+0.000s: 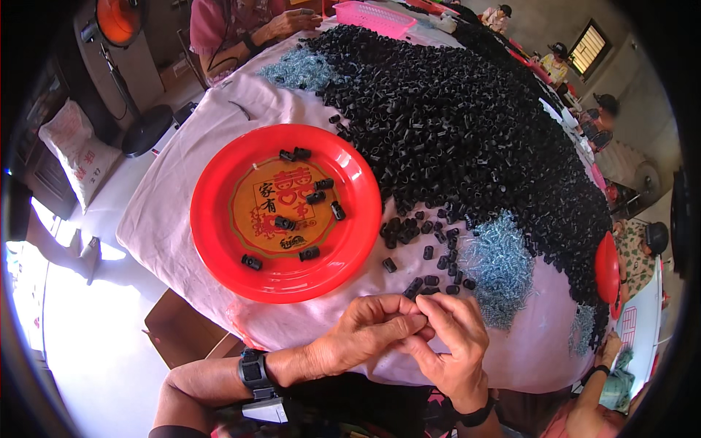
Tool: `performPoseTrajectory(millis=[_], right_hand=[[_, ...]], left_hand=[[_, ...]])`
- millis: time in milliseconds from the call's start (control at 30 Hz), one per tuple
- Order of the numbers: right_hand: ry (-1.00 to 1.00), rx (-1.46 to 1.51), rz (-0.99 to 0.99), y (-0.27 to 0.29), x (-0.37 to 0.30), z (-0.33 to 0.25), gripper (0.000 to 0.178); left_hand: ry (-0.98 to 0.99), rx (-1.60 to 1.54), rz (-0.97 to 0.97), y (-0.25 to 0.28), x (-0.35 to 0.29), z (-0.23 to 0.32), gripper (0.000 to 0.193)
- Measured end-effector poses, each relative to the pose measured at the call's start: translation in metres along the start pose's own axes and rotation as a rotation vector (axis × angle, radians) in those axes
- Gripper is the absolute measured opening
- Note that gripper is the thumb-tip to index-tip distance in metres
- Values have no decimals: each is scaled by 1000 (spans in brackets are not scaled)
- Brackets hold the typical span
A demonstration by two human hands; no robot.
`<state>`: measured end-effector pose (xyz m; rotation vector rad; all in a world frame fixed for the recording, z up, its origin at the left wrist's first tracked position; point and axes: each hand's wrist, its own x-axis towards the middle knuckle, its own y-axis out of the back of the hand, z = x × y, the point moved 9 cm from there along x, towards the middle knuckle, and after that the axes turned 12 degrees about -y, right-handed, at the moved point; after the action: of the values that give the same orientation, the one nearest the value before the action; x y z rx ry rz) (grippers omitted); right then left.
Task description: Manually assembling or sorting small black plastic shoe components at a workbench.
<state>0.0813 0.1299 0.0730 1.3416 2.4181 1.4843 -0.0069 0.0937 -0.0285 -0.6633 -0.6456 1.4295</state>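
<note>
You are at a long table [219,109] draped in a pale pink cloth, in a workroom with a standing fan [120,22] far off to the upper left of your hands and a barred window well off to the upper right. Your left hand [365,332] and right hand [453,339] meet fingertip to fingertip at the near edge of the cloth, both pinched shut on something too small and too hidden by the fingers to identify, so its long axis and heading cannot be read. Just beyond your fingertips lie about a dozen loose black plastic sleeves [431,263], short tubes scattered at every angle, with no shared direction. Beyond those, one huge heap of the same black sleeves [453,124] runs up and to the right along the table. Just right of the loose ones sits a pile of small silvery springs [500,266]; a second spring pile [299,69] lies far beyond, near the table's far end. Up and to the left of your grip rests one round red plate [219,182], holding nine finished black pieces [318,197] spread over its printed centre and rim. A pink basket [372,16] stands at the far end, beside another person's hand [292,22]. A second red dish [606,266] shows edge-on to the right, and one further person's hand [606,350] rests below it.
</note>
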Motion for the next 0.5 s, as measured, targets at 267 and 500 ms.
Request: performPoseTrajectory(millis=[267, 500], right_hand=[[34, -8, -14, 1, 3, -1, 55], [94, -52, -93, -1, 5, 3, 48]], left_hand=[[9, 25, -12, 0, 0, 4, 29], [168, 188, -106, 4, -7, -4, 41]])
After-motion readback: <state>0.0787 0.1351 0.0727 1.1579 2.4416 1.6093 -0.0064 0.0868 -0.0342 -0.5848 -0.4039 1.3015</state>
